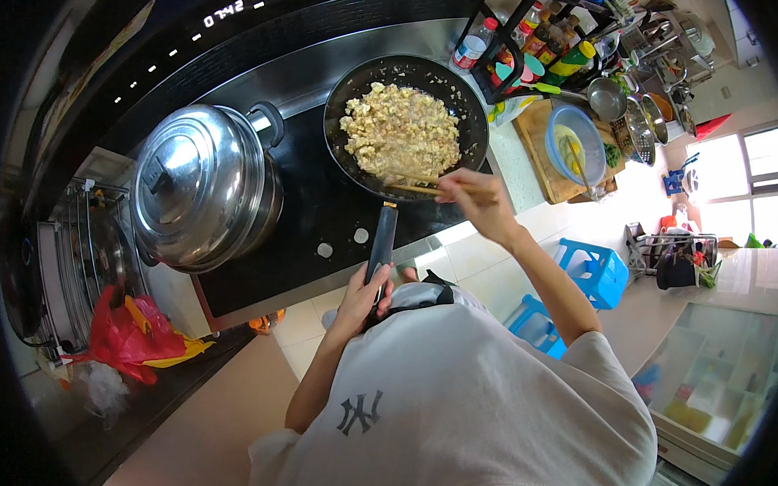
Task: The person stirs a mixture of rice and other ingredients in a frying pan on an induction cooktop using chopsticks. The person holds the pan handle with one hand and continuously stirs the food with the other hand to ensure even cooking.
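Note:
A dark frying pan (475,132) sits on the black cooktop (309,201) and holds crumbly, pale yellow cooked food (400,132) in small lumps. My left hand (365,296) is closed around the pan's black handle (382,243), close to my body. In my right hand (478,203) is a pair of wooden chopsticks (419,184), held over the pan's near rim with their tips at the near edge of the food. Left of the pan stands a large steel pot with a shiny domed lid (197,180).
To the right, a blue plastic bowl (554,148) with yellowish contents stands on a wooden cutting board (532,129). Behind it are bottles in a black rack (495,62). Plastic bags (132,332) hang at the left. Blue stools (595,273) stand on the floor at the right.

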Available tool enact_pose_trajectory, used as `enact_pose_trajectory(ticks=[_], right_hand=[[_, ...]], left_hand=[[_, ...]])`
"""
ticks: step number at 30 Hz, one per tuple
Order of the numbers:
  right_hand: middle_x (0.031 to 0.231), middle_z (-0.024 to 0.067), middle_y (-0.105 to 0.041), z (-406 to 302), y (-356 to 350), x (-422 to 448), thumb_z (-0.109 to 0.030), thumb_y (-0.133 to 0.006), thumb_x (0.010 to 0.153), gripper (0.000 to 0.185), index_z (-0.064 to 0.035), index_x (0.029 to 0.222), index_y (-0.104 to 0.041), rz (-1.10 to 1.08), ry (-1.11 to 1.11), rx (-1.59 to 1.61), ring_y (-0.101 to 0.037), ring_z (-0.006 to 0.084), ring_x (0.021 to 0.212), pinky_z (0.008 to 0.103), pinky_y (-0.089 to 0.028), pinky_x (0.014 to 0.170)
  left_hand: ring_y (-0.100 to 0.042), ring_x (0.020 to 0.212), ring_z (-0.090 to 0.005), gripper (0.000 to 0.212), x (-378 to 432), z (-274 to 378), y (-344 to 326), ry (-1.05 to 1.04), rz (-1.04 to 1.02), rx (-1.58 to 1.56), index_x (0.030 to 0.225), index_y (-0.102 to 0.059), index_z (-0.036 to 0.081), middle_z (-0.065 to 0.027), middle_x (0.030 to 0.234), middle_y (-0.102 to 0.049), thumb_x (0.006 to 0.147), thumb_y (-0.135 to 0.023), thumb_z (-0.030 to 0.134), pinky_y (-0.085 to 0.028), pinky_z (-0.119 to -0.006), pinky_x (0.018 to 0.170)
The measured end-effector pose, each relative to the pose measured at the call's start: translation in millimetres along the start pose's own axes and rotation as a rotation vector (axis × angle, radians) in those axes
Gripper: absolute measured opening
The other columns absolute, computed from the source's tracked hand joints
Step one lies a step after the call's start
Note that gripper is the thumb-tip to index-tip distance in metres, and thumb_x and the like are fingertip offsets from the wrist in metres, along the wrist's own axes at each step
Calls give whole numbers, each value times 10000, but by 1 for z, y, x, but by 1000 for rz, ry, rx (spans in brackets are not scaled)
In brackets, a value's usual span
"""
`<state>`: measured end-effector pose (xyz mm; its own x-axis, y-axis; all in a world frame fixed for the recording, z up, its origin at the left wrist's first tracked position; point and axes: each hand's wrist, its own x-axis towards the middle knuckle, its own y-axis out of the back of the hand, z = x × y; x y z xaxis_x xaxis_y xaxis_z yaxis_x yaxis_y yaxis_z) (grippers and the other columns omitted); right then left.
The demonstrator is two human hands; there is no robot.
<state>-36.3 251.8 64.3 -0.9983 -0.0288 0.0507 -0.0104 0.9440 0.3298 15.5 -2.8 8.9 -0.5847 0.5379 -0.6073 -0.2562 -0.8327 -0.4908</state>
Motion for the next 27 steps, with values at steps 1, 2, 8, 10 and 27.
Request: enact_pose_trajectory(ticks=[1,2,8,10,27], right_hand=[[846,126,-636,-2,-3,-2,-115,-545,920,188,68,937,-583,-109,185,-174,-647,189,742,289,-520,655],[825,138,-620,-5,-6,-2,-110,-556,908,169,56,934,-577,-166,227,-289,-628,232,725,321,-500,640],[783,153,-570,-16,-20,6,-111,-585,869,132,3,925,-553,-341,343,-413,-581,334,744,406,-454,632],[784,151,-567,-12,-21,7,-114,-586,868,135,2,929,-551,-354,357,-434,-580,335,744,406,-455,635],[803,92,-662,17,-1,7,-101,-568,903,175,69,918,-606,78,-80,142,-646,104,732,226,-519,652]], left_hand=[[-423,470,-73,336,0,1,-1,5,-4,10,1159,-452,24,-22,689,-487,957,-491,290,-320,-219,414],[-423,470,-73,336,0,1,0,10,-7,11,1159,-452,24,-22,689,-487,957,-491,290,-320,-219,414],[-453,501,-75,342,2,0,1,-7,-4,54,1153,-464,24,-20,697,-500,957,-488,304,-350,-218,436],[-471,523,-77,345,5,-3,3,-28,22,131,1159,-465,28,-9,695,-506,964,-473,313,-393,-210,486],[-580,956,-352,327,143,72,-53,-1053,-117,1215,1069,-571,26,-185,1047,-604,747,-609,-14,-478,-388,820]])
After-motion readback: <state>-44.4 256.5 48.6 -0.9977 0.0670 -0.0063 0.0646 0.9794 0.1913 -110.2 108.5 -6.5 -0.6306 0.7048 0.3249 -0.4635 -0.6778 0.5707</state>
